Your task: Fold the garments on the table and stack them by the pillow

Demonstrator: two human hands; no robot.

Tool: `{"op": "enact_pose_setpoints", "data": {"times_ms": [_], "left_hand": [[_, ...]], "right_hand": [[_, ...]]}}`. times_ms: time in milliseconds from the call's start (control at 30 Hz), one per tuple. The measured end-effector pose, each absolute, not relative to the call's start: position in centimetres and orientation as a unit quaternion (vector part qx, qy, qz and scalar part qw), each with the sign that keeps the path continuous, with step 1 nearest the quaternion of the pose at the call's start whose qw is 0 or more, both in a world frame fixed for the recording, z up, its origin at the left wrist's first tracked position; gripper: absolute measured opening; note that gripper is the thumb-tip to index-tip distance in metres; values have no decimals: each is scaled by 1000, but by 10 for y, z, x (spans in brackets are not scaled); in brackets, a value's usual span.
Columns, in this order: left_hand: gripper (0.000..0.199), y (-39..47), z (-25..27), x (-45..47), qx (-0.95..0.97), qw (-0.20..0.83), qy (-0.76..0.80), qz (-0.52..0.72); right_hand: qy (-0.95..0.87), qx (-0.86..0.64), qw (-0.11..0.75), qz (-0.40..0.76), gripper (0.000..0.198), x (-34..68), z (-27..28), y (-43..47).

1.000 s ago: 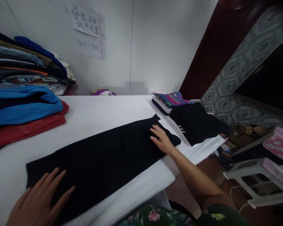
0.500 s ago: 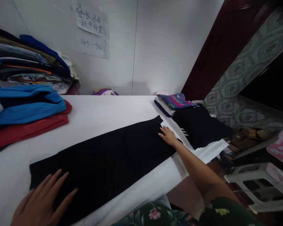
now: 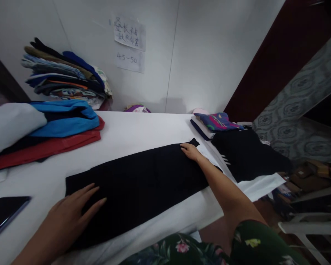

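Note:
A long black garment point(image 3: 146, 180), folded into a strip, lies flat and slantwise on the white tabletop point(image 3: 143, 132). My left hand point(image 3: 78, 209) rests on its near left end with the fingers spread. Toward the far right end, my right hand point(image 3: 191, 151) lies on the cloth by the upper edge, fingers stretched out and pointing left. Neither hand grips the fabric. A piece of white cloth point(image 3: 208, 155) shows beside the garment's right end. What kind of garment it is, I cannot tell.
Blue clothing point(image 3: 68, 123) on red clothing point(image 3: 71, 143) is at left, before a tall clothes stack point(image 3: 68, 75). A phone point(image 3: 5, 213) lies near left. Right are a patterned folded garment point(image 3: 217, 121), black clothing with white stripes point(image 3: 248, 152) and a white stool point(image 3: 306, 228).
The view has swung left, bringing the phone into sight. My right hand has slid to the garment's upper edge. My left hand stays on the left end.

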State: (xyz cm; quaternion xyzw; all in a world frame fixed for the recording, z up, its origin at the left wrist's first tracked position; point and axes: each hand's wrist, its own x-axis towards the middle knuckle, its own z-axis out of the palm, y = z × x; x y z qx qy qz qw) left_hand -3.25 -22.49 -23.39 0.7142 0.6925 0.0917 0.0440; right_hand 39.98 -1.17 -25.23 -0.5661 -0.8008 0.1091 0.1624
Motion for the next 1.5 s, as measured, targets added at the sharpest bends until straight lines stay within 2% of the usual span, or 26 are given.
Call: {"op": "enact_pose_setpoints", "data": {"times_ms": [67, 200, 333, 433, 533, 633, 800, 1033, 1133, 1300, 1500], "left_hand": [[65, -210, -210, -15, 729, 87, 670, 113], [63, -171, -175, 40, 774, 160, 599, 130], [62, -118, -173, 98, 763, 247, 578, 150], [57, -81, -188, 133, 711, 299, 608, 188], [35, -64, -201, 154, 667, 337, 635, 196], [25, -69, -207, 159, 677, 327, 613, 243], [15, -84, -219, 147, 704, 210, 597, 321], [13, -94, -206, 154, 775, 202, 459, 384], [20, -93, -204, 153, 765, 210, 501, 345], [21, -81, -222, 137, 691, 224, 672, 142], [24, -76, -233, 131, 684, 230, 684, 109]], "right_hand": [[-797, -567, 178, 111, 33, 401, -258, -12], [-778, -576, 219, 121, 33, 402, -268, -17], [-757, -577, 265, 154, 31, 405, -275, -13], [-737, -577, 295, 193, 29, 409, -280, -6], [-713, -578, 318, 237, 29, 413, -285, -1], [-690, -577, 335, 282, 32, 416, -287, 0], [-678, -555, 328, 352, 37, 420, -283, -1], [-686, -547, 289, 383, 35, 422, -271, 10], [-692, -550, 268, 384, 36, 422, -266, 11], [-704, -553, 258, 364, 36, 419, -259, 7], [-716, -555, 298, 302, 37, 426, -238, -21]]}}
